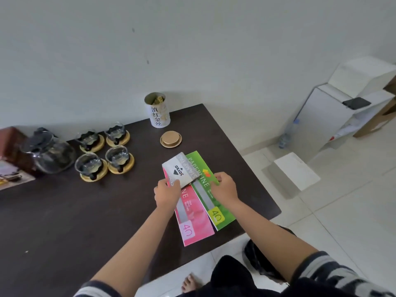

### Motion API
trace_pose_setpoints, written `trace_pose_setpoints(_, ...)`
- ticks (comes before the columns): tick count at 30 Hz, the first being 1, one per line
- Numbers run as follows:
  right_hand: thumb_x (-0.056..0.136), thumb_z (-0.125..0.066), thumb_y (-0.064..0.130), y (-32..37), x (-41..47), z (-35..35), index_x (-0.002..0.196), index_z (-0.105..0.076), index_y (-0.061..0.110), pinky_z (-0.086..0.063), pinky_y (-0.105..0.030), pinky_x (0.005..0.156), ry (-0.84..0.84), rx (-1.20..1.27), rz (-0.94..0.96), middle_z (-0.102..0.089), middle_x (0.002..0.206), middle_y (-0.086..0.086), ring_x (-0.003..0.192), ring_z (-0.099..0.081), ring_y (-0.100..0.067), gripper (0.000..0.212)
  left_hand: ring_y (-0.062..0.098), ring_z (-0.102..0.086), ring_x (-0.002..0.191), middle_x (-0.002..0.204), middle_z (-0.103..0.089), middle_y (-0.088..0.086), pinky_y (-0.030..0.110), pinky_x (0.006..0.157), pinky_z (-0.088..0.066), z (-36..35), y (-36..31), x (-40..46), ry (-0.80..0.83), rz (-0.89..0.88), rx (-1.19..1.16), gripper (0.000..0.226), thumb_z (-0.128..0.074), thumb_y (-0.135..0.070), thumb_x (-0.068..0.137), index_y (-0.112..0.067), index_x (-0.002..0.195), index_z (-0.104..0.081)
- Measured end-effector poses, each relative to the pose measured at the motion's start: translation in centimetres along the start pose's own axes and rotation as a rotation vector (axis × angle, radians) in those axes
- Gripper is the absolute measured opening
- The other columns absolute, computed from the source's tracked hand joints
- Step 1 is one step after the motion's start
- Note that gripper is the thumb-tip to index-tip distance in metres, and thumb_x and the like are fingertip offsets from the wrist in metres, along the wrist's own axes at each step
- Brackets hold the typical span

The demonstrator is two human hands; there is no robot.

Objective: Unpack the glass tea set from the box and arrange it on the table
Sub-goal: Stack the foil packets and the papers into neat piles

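A glass teapot point(50, 154) stands at the left of the dark table point(75, 221). Beside it, several glass cups point(117, 156) sit on round wooden coasters point(94, 175). My left hand point(167, 192) grips the near edge of a grey-white packet point(180, 170) lying across a pink paper pack point(194, 217). My right hand point(224, 188) pinches the edge of a green paper pack point(211, 190) next to it.
An open white tea tin point(158, 110) stands at the table's far edge, its gold lid point(170, 139) lying in front of it. A brown box point(9, 142) is at the far left. White cartons point(334, 116), a water bottle point(287, 133) and a white slab point(296, 171) are on the tiled floor to the right.
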State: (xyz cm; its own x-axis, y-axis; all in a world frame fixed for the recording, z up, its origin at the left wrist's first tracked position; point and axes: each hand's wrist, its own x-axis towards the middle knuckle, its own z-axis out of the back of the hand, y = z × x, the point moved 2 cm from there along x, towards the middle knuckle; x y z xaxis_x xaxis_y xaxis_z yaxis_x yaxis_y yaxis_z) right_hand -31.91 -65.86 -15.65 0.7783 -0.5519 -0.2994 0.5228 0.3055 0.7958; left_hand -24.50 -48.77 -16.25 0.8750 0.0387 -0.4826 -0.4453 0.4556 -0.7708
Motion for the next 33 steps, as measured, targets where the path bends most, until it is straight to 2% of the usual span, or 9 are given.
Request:
trace_pose_setpoints(5,0.087,-0.057,0.021,0.1,1.8,-1.2,0.123,-0.054,0.014,-0.041,-0.039,0.091,0.041,-0.214,-0.037,-0.048,0.119,-0.010,0.114,-0.044,-0.029,0.036,0.013,-0.056,0.083,0.122,-0.054,0.005,0.032,0.071,-0.047,0.3,-0.1,-0.3,0.033,0.071,-0.071,0.051,-0.055,-0.027,0.092,-0.004,0.135,-0.039)
trace_pose_setpoints(8,0.089,-0.056,0.021,0.1,2.8,-1.4,0.124,-0.053,0.014,-0.038,-0.039,0.092,0.053,-0.269,-0.010,-0.049,0.120,-0.010,0.115,-0.042,-0.031,0.036,0.022,-0.068,0.080,0.105,-0.067,0.008,0.044,0.075,-0.057,-0.4,0.2,0.9,0.033,0.038,-0.080,0.019,-0.057,-0.029,0.085,-0.014,0.095,-0.054)
trace_pose_setpoints(11,0.090,-0.057,0.024,0.3,3.5,-1.7,0.121,-0.055,0.015,-0.043,-0.037,0.091,0.072,-0.228,-0.022,-0.049,0.121,-0.009,0.114,-0.048,-0.028,0.033,0.026,-0.067,0.087,0.102,-0.065,0.007,0.047,0.078,-0.057,-1.8,2.5,3.8,0.001,0.070,-0.035,0.043,-0.053,-0.053,0.062,-0.022,0.093,-0.055)
trace_pose_setpoints(14,0.091,-0.060,0.030,0.6,4.2,-1.6,0.126,-0.054,0.011,-0.044,-0.029,0.076,0.094,-0.127,-0.058,-0.056,0.110,-0.005,0.087,-0.057,-0.015,0.041,0.027,-0.065,0.090,0.110,-0.058,0.007,0.047,0.080,-0.056,-2.4,3.2,4.7,-0.022,0.067,-0.002,0.068,-0.046,-0.060,0.055,-0.019,0.109,-0.055)
trace_pose_setpoints(17,0.088,-0.066,0.029,1.0,4.7,-2.2,0.127,-0.055,0.006,-0.044,-0.027,0.076,0.173,-0.071,-0.115,-0.061,0.095,0.000,0.085,-0.058,-0.014,0.047,0.030,-0.057,0.104,0.122,-0.049,0.008,0.046,0.092,-0.049,-1.4,0.4,1.7,-0.048,0.061,0.020,0.057,-0.055,-0.042,0.077,-0.014,0.127,-0.050)
trace_pose_setpoints(19,0.084,-0.070,0.033,1.0,4.7,-3.0,0.109,-0.066,0.007,-0.049,-0.032,0.077,0.233,-0.106,-0.095,-0.068,0.095,-0.005,0.089,-0.063,-0.020,0.036,0.030,-0.054,0.109,0.125,-0.047,0.008,0.046,0.096,-0.046,-1.3,0.2,1.3,-0.056,0.049,0.012,0.053,-0.056,-0.031,0.084,-0.014,0.133,-0.044)
trace_pose_setpoints(25,0.084,-0.069,0.025,1.0,4.5,-4.0,0.095,-0.069,0.005,-0.046,-0.029,0.071,0.252,-0.074,-0.055,-0.066,0.086,-0.003,0.081,-0.060,-0.018,0.022,0.022,-0.051,0.111,0.098,-0.055,-0.005,0.038,0.091,-0.047,-0.9,0.6,1.7,-0.069,0.000,0.041,0.028,-0.060,-0.020,0.084,-0.021,0.109,-0.049)
trace_pose_setpoints(29,0.087,-0.058,0.014,2.2,5.3,-3.7,0.123,-0.057,0.005,-0.040,-0.023,0.082,0.203,-0.027,-0.073,-0.062,0.111,-0.006,0.102,-0.058,-0.018,0.037,0.020,-0.051,0.118,0.124,-0.051,-0.003,0.035,0.095,-0.044,-0.6,0.0,2.6,-0.075,-0.023,-0.013,0.049,-0.061,-0.020,0.086,-0.012,0.131,-0.044)
trace_pose_setpoints(33,0.091,-0.058,0.017,3.9,6.7,-3.9,0.137,-0.047,0.005,-0.038,-0.027,0.096,0.218,0.006,-0.076,-0.054,0.134,-0.010,0.124,-0.051,-0.021,0.049,0.009,-0.054,0.095,0.117,-0.058,-0.005,0.028,0.080,-0.044,-0.4,-1.0,3.5,-0.028,-0.054,-0.110,0.031,-0.055,-0.008,0.090,-0.015,0.120,-0.048)
